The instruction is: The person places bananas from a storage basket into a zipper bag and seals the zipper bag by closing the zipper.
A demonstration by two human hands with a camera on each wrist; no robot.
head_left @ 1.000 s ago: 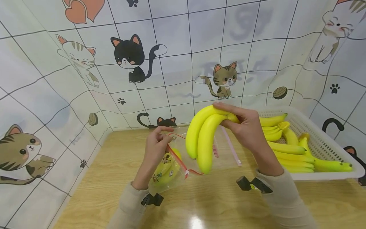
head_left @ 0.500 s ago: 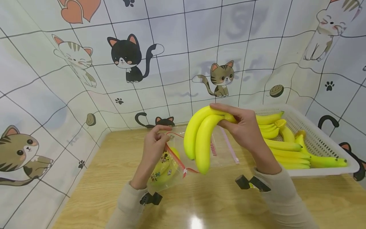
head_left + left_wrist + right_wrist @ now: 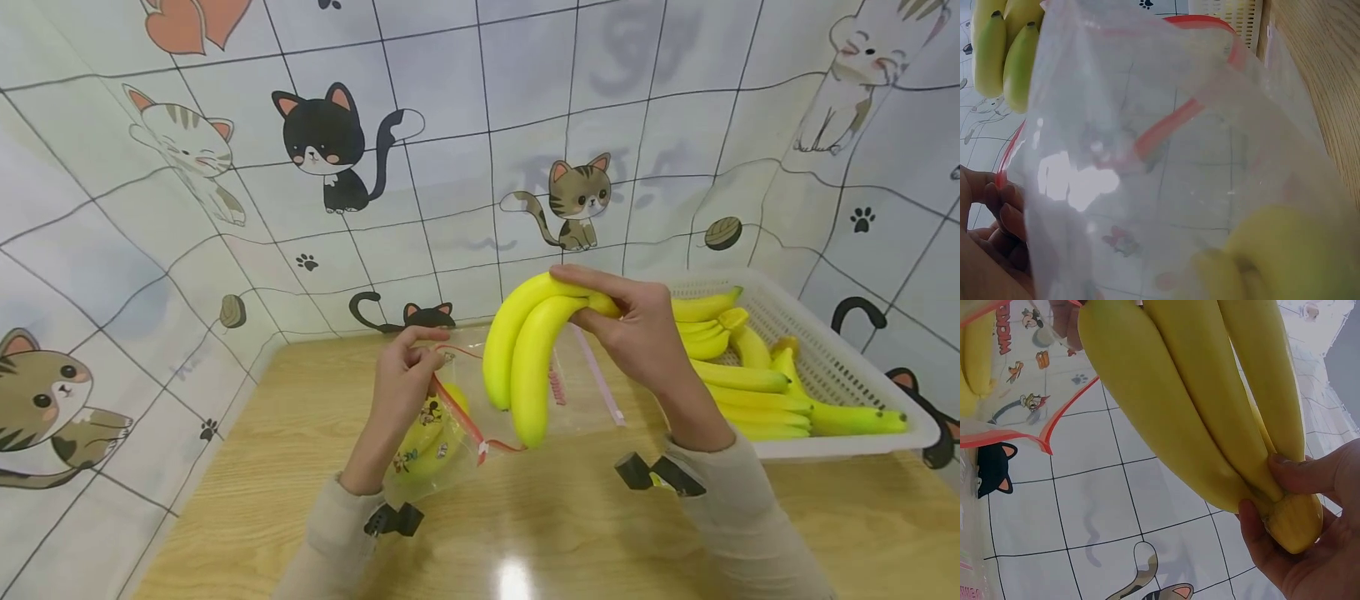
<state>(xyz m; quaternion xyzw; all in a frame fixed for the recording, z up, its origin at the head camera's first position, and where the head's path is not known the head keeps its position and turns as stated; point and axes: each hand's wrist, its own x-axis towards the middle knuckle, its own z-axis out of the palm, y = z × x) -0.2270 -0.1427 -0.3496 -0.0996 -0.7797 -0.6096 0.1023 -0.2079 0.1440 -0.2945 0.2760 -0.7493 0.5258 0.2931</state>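
Observation:
My right hand point(image 3: 637, 329) grips a bunch of yellow bananas point(image 3: 534, 367) by its stem end, the tips hanging down. In the right wrist view, thumb and fingers close round the stem of the bananas point(image 3: 1172, 394). My left hand point(image 3: 405, 371) pinches the edge of a clear zip bag point(image 3: 459, 412) with a red zip strip, whose mouth gapes toward the held bunch. Inside that bag lie other yellow bananas point(image 3: 431, 442), seen blurred through the film in the left wrist view. The held tips hang at the bag's mouth; I cannot tell if they are inside.
A white perforated basket point(image 3: 862, 367) with several banana bunches point(image 3: 750, 400) stands at the right. Another clear bag with a pink zip strip point(image 3: 600, 375) lies flat behind the held bunch on the wooden table point(image 3: 285, 467). A cat-printed sheet point(image 3: 450, 150) hangs behind.
The whole view shifts slightly as the head moves. Both hands keep their holds on the bananas and the bag, with hardly any movement between them.

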